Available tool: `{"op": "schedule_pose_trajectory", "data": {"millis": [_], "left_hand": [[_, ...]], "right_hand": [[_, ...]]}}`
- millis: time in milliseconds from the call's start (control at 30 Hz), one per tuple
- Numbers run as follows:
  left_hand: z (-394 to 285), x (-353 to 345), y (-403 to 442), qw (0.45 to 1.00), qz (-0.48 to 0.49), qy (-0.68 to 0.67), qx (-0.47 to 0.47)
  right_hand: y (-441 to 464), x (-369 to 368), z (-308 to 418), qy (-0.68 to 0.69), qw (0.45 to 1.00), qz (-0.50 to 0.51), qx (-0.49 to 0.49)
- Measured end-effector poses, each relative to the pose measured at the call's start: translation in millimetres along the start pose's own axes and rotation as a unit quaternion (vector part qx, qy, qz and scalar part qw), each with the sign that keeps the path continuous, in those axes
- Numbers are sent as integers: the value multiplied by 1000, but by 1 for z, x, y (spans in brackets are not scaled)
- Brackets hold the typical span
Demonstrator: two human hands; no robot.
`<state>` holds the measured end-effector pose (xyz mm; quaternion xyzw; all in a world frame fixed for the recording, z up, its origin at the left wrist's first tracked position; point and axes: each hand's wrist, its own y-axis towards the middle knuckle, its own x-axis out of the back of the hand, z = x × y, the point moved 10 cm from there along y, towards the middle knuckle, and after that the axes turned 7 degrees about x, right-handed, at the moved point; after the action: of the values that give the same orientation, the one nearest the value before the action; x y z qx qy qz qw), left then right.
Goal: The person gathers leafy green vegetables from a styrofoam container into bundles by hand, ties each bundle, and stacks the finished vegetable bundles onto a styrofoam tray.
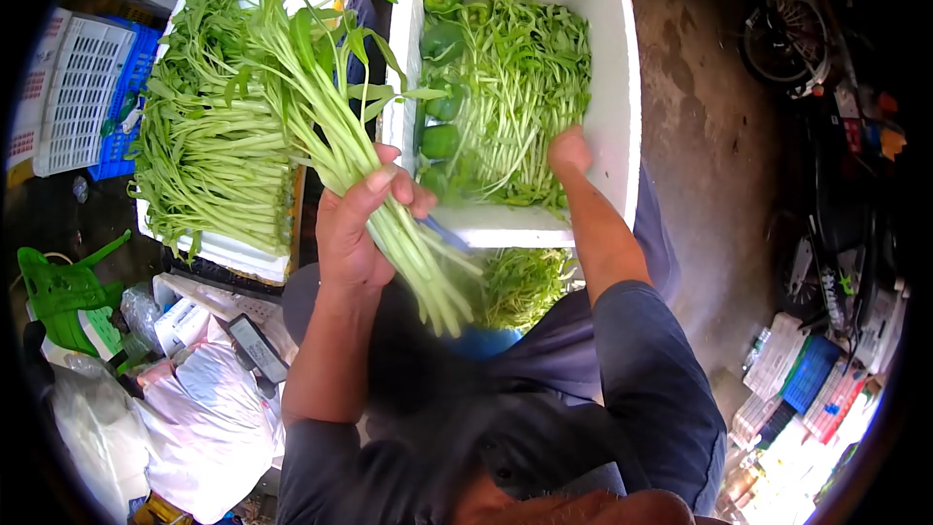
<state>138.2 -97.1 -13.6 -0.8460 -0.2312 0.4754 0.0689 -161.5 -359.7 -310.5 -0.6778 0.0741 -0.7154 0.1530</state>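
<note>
taking the white foam box point(614, 68) as the landmark, the left hand point(367, 196) is at its near left corner, on the outer side, with thumb and fingers wrapped around a bundle of leafy greens point(335, 141). the bundle is raised, and its long axis runs on a slant: the leafy tops point away from the person and off to the left of the box, while the bare stem ends come down toward the person, just short of the box's near wall. a few leaves reach across the box's left rim. the right hand point(570, 149) is inside the box, by its right wall, at the edge of the loose greens point(520, 78) there; its fingers are hidden, so i cannot tell whether it is grasping any. those loose greens lie to the left of the right hand, which is the nearer of the two to them, the left hand being outside the box. round green vegetables point(440, 141) line the box's left wall. left of the box is a large pile of greens point(209, 160), under the bundle's tops, and a smaller heap point(525, 287) shows just beyond the box's near wall, on the person's side.
</note>
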Motion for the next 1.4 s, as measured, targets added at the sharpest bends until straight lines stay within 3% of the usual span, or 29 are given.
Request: {"op": "schedule_pose_trajectory", "data": {"millis": [267,367,467,567,667,767,800,900,1033,1067,1300,1400], "left_hand": [[-4,2,-2,999,-7,31,-6],[-5,0,-2,999,0,36,-9],[-4,-2,-2,999,7,38,-9],[-1,-6,-4,999,13,32,3],[1,-8,-7,999,4,45,9],[3,-10,-9,999,9,36,12],[4,-10,-10,999,4,47,12],[6,-8,-10,997,-10,72,13],[19,-12,-10,996,-24,86,25],[24,-13,-11,995,-30,94,30],[67,-25,-18,980,-54,172,90],[79,-29,-24,979,-25,179,99]], "right_hand": [[-14,34,40,40,996,-4,84],[-5,45,37,252,961,83,79],[-56,110,57,448,881,124,84],[-114,145,47,427,891,110,108],[-128,109,17,452,880,133,60],[-113,102,-1,451,883,77,102],[-119,121,2,368,920,66,117],[-125,150,-1,286,936,-82,186],[-183,209,9,349,916,-127,149],[-192,202,8,441,876,-120,155],[-280,193,62,668,728,-76,132],[-311,192,89,673,718,-73,164]]}}
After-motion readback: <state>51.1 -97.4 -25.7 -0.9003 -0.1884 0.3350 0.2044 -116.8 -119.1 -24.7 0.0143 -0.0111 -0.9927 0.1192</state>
